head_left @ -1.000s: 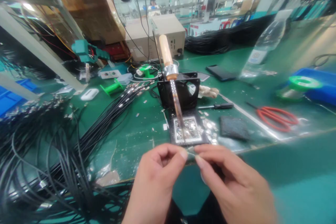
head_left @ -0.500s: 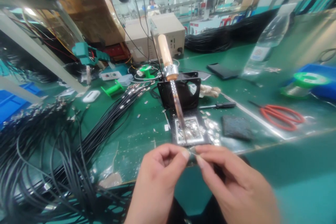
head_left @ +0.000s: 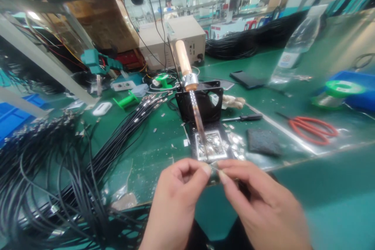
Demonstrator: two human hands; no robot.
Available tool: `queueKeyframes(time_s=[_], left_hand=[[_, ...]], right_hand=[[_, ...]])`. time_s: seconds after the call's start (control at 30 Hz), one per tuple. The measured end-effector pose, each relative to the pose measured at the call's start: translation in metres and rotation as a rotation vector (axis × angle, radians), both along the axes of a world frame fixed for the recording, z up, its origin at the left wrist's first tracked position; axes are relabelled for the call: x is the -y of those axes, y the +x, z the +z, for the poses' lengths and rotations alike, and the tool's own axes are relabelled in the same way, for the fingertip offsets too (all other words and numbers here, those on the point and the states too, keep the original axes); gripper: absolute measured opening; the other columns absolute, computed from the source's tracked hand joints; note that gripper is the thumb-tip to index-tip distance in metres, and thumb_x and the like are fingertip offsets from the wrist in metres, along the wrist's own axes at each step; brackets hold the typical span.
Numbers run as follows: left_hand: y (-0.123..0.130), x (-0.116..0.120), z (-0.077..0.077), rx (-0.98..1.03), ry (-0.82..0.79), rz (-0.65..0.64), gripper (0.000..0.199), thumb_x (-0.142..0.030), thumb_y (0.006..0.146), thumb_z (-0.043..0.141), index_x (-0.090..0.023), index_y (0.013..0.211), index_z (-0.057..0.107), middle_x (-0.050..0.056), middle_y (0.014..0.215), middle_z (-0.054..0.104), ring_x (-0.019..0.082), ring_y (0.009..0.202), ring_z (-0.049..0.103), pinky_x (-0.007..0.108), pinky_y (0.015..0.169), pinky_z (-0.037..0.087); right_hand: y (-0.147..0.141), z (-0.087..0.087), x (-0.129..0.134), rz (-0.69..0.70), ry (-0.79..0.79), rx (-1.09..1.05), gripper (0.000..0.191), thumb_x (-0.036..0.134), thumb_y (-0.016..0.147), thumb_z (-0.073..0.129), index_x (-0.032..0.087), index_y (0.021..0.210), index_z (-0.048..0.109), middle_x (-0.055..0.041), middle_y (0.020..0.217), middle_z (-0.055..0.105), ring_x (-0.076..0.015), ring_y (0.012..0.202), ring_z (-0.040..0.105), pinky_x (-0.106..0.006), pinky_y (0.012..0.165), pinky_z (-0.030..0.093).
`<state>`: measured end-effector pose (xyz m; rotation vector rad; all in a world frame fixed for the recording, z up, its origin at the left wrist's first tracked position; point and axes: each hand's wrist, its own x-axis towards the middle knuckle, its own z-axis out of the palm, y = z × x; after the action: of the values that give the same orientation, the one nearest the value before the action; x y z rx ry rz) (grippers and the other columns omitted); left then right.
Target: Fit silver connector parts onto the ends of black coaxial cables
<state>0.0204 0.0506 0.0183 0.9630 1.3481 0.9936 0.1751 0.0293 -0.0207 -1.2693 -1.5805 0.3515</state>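
My left hand and my right hand meet at the bench edge, each closed in a pinch. Between the fingertips is something small and thin, too blurred to name. Just above them ends the tip of a soldering iron, which has a wooden handle and slants down over a black fan. Right behind my fingers, a white-rimmed square tray holds small shiny metal pieces. More small metal pieces lie scattered to its right.
Black cables with metal ends cover the left side. To the right lie a dark sponge-like block, red-handled scissors, a screwdriver and a phone. A plastic bottle and a solder spool stand farther right.
Both hands stay nearly in place, still pinching at the iron's tip. The view has shifted very slightly; nothing else has visibly moved.
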Motion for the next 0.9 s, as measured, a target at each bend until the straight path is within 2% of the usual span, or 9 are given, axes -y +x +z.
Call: queueKeyframes(time_s=[0.4,0.57,0.9], left_hand=[[-0.001,-0.003,0.001,-0.004,0.011,-0.009,0.024,-0.038,0.084,0.081,-0.017,0.076,0.076,-0.004,0.067,0.059,0.009,0.06,0.038,0.023,0.058,0.034],[-0.001,-0.004,0.002,-0.03,0.019,0.004,0.025,-0.039,0.083,0.081,-0.016,0.074,0.076,-0.004,0.064,0.056,0.009,0.058,0.035,0.023,0.056,0.033],[-0.003,-0.007,0.0,-0.032,0.033,-0.001,0.025,-0.039,0.083,0.08,-0.016,0.075,0.075,-0.004,0.064,0.056,0.009,0.059,0.036,0.023,0.054,0.031]], right_hand=[[-0.001,0.003,-0.003,-0.001,-0.01,0.005,0.011,0.019,0.098,0.067,0.025,0.096,0.075,0.0081,0.107,0.077,0.0005,0.093,0.075,-0.003,0.095,0.058],[-0.001,0.001,-0.002,0.006,-0.002,0.007,0.011,0.018,0.098,0.067,0.025,0.095,0.075,0.0075,0.107,0.077,-0.0001,0.093,0.075,-0.004,0.097,0.058],[-0.008,0.007,-0.011,-0.029,0.079,-0.057,0.012,0.016,0.096,0.067,0.023,0.089,0.074,0.0091,0.102,0.077,0.0036,0.09,0.074,0.003,0.095,0.053]])
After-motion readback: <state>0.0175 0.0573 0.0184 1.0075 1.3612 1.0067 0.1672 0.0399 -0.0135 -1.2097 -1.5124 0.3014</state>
